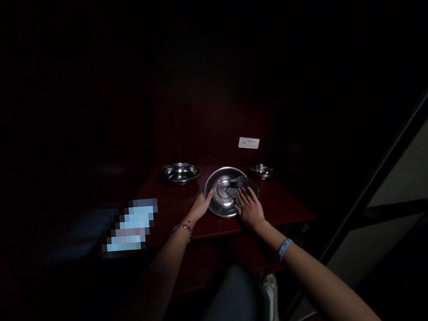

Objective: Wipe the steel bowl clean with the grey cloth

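A round steel plate (217, 185) lies on a dark red wooden table (276, 210). My left hand (201, 206) rests on the plate's left rim, fingers spread along the edge. A grey cloth (236, 185) is pressed onto the plate's right side by my right hand (249, 208), whose fingers lie flat on it. There is a beaded bracelet on my left wrist and a blue band on my right.
A steel bowl (180, 173) stands behind the plate to the left, a smaller steel bowl (261, 171) to the right. A white socket plate (248, 142) is on the back wall. A blurred-out patch (130, 225) sits at the table's left. My knee and shoe show below the table.
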The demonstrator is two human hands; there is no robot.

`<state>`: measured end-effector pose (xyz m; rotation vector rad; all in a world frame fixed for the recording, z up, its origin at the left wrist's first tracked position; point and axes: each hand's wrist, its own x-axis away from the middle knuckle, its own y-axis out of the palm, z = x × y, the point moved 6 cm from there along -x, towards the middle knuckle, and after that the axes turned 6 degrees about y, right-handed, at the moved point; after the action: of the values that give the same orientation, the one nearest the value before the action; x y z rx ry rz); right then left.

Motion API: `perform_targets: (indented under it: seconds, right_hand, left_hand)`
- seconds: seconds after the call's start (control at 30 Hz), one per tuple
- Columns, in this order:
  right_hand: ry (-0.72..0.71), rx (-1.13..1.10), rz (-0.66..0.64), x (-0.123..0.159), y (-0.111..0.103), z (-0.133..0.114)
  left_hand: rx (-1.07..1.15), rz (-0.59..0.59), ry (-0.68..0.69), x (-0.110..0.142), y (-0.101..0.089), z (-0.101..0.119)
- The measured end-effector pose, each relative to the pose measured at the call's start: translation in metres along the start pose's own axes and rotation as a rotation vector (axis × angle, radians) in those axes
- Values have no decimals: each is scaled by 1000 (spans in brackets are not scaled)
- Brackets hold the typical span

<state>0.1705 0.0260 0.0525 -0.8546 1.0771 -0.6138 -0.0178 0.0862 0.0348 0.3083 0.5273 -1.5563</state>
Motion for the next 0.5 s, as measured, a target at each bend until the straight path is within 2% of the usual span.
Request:
perform_targets:
  seconds: [0.13, 0.27, 0.37, 0.5]
  right_hand:
    - [102, -95, -44, 17, 6, -24]
    - [148, -240, -152, 22, 12, -50]
    - [173, -424, -224, 15, 16, -66]
    - [228, -788, -303, -6, 23, -82]
  left_hand:
    - [-49, -12, -24, 3, 1, 4]
    - [-70, -23, -20, 3, 2, 5]
    - [-53, -35, -29, 2, 2, 2]
    - [-54, -81, -22, 3, 2, 1]
